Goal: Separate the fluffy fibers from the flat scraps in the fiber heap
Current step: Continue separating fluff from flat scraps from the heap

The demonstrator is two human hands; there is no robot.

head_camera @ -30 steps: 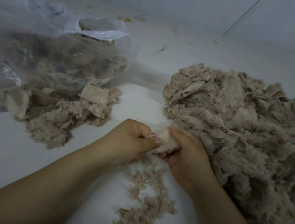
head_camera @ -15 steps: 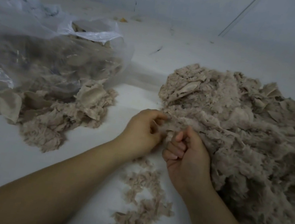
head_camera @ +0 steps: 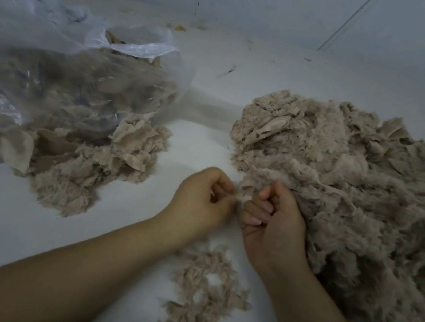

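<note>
Head cam: your left hand (head_camera: 200, 199) and right hand (head_camera: 275, 222) meet at the near-left edge of the fiber heap (head_camera: 355, 190) on the white counter (head_camera: 203, 142). Both grips are curled tight, each pinching the same tuft of fluff (head_camera: 242, 194) off that edge. Loose fluffy fibers (head_camera: 202, 297) trail toward you; flat scraps (head_camera: 88, 157) pile by the plastic bag (head_camera: 53, 64) on the left.
</note>
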